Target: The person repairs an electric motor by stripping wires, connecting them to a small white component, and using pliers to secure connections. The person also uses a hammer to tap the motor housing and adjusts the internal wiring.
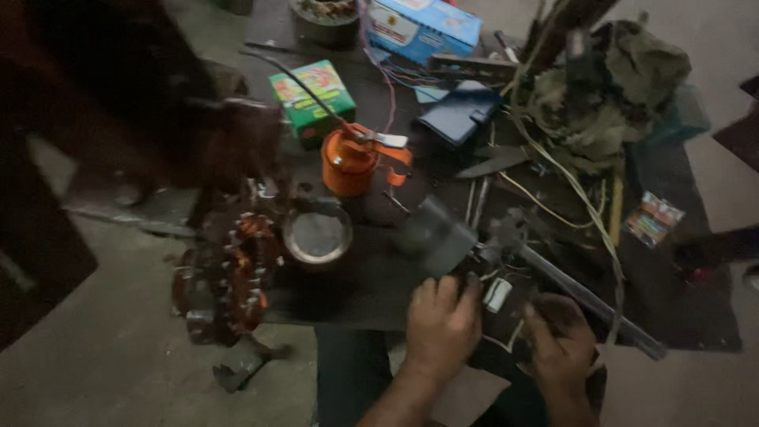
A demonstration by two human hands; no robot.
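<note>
1. Head view, surface and room: a dark, cluttered workbench [364,285] stands on a bare grey concrete floor [103,372]. The light is dim and much of the left side is in shadow.
2. Containers: an orange oil can [348,162] with a long thin spout stands upright near the middle of the bench. Just in front of it sits a small round tin [317,236]; what is in it is too dim to tell. A green box [311,100] lies behind the can, and a blue box [423,28] lies at the far edge.
3. A copper-wound motor coil [237,273] rests at the bench's left edge, beside the tin.
4. A heap of tangled wires and rags [609,95] fills the far right.
5. Hands: at the near edge, the left hand [443,324] is curled over a small dark part with a white piece [497,294], fingers closed on it. The right hand [563,344] grips the same part from the other side.
</note>
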